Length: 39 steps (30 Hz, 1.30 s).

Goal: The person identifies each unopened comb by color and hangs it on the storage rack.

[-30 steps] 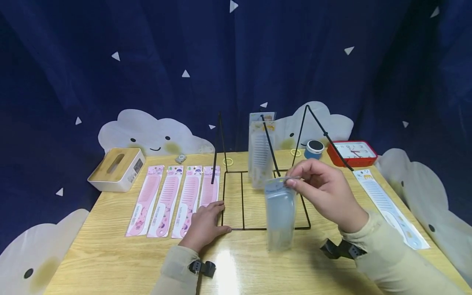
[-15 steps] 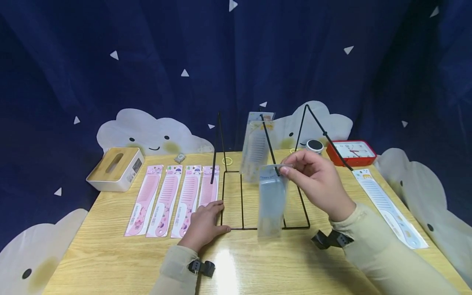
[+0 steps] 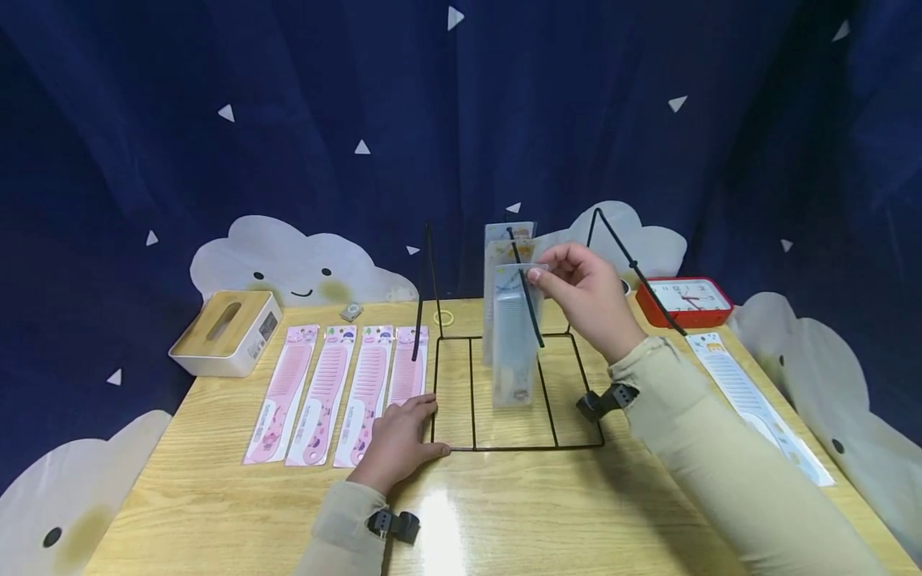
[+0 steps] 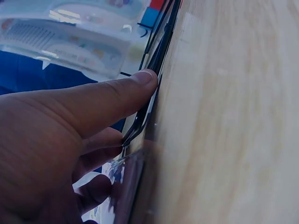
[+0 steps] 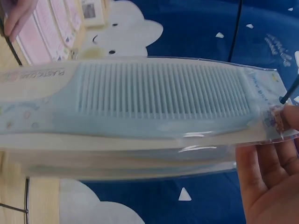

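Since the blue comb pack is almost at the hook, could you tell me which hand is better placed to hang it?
Probably the right hand: it pinches the comb pack by its top at the hook. The left hand rests on the rack base.

Even indoor light, white glare on the table (image 3: 439, 520), left-wrist view blurred, head view bowed at edges.

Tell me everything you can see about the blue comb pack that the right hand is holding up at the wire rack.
The blue comb pack is a pale blue wide-toothed comb sealed in a clear glossy sleeve with small cartoon prints and lettering. It hangs upright, off the table, over the black wire rack. The right hand pinches its top edge right at the tip of the rack's slanted middle prong. Similar packs hang close behind it on that prong.
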Motion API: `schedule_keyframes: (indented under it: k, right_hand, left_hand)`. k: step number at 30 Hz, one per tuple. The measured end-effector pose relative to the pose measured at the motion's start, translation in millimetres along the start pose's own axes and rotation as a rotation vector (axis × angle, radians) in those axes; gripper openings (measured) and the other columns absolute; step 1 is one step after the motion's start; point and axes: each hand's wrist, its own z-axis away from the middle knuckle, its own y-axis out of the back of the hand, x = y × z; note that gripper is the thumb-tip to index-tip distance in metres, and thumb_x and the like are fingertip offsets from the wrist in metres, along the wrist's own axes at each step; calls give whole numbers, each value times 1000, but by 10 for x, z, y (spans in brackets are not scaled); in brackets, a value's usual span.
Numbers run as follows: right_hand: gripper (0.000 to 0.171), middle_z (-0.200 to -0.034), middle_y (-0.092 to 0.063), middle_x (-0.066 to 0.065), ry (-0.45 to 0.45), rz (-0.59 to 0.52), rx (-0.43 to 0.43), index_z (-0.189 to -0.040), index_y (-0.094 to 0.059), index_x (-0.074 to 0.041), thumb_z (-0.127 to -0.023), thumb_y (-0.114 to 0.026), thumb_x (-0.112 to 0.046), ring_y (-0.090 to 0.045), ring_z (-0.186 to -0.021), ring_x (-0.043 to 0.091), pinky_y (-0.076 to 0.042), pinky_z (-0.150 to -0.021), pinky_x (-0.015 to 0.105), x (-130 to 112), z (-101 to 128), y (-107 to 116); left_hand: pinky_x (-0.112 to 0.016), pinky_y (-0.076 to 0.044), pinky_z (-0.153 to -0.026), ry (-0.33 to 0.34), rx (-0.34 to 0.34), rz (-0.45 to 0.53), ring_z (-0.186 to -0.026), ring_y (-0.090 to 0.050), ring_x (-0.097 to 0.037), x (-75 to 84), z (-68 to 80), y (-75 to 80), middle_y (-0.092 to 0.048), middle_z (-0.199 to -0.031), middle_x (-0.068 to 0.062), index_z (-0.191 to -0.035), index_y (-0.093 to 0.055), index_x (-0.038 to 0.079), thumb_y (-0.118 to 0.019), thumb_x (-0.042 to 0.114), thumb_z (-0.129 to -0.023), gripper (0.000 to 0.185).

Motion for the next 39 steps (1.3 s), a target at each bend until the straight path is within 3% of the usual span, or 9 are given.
schedule_keyframes:
  k: [12, 19, 23, 26, 29, 32, 35, 37, 39]
  right_hand:
    - [21, -92, -65, 3, -32, -41, -3, -108, -63, -1, -95, -71, -14, -62, -82, 16, -53, -75, 24, 41, -110, 15]
    - [26, -100, -68, 2, -70, -22, 16, -112, -63, -2, -91, -75, -13, -65, -93, 14, -52, -82, 22, 365, 42, 206]
    - [26, -100, -69, -6, -139, 67, 29, -111, -62, 0, -93, -74, -16, -65, -94, 8, -51, -81, 18, 791, 210, 537]
    - [30, -97, -67, -15, -206, 207, 86, -111, -62, 0, -94, -73, -22, -62, -91, 1, -47, -78, 14, 1174, 355, 890]
    - [38, -99, -67, -9, -300, 386, 160, -116, -64, 1, -94, -72, -29, -58, -87, -4, -44, -76, 14, 1579, 500, 1311]
    - [53, -119, -66, 12, -450, 536, 195, -131, -58, 2, -97, -65, -38, -59, -103, 13, -44, -84, 26, 1925, 659, 1718]
    - [74, -144, -45, 33, -643, 613, 183, -147, -39, 7, -98, -59, -45, -49, -125, 43, -44, -96, 50, 2168, 823, 2020]
    - [86, -148, -36, 37, -738, 666, 151, -152, -27, 10, -96, -59, -47, -37, -131, 54, -35, -102, 65, 2264, 919, 2139]
    - [91, -147, -34, 39, -802, 712, 125, -152, -21, 11, -94, -62, -45, -33, -130, 58, -27, -103, 71, 2327, 980, 2196]
  left_hand:
    - [-47, -42, -86, -3, 8, -11, -109, -54, -30, 3, -2, -5, -53, -147, -2, -135, -62, 6, -88, 41, -73, 76]
    - [-49, -42, -88, -2, 5, -8, -110, -54, -31, -5, -3, -11, -53, -147, -3, -135, -62, 6, -88, 41, -74, 75]
    - [-48, -42, -87, -7, 2, -7, -111, -53, -31, -4, -2, -10, -52, -148, -3, -136, -61, 6, -87, 41, -75, 75]
    - [-49, -41, -89, -7, 2, 1, -113, -53, -31, -2, -1, -12, -52, -148, -3, -137, -61, 6, -87, 41, -75, 75]
    - [-50, -41, -92, -11, 5, 6, -115, -53, -32, -5, 0, -15, -52, -149, -3, -137, -60, 5, -87, 40, -75, 76]
    - [-51, -41, -94, -15, 6, 12, -116, -53, -33, -9, 0, -15, -52, -149, -4, -137, -61, 5, -87, 40, -75, 76]
    - [-51, -40, -94, -16, 8, 22, -116, -53, -32, -10, 4, -17, -52, -148, -4, -137, -61, 5, -87, 40, -74, 76]
    - [-52, -40, -95, -16, 9, 26, -116, -53, -32, -9, 4, -19, -52, -148, -3, -136, -61, 5, -88, 39, -74, 76]
    - [-52, -40, -95, -17, 9, 27, -117, -52, -32, -6, 2, -24, -52, -148, -4, -136, -61, 5, -88, 38, -74, 76]
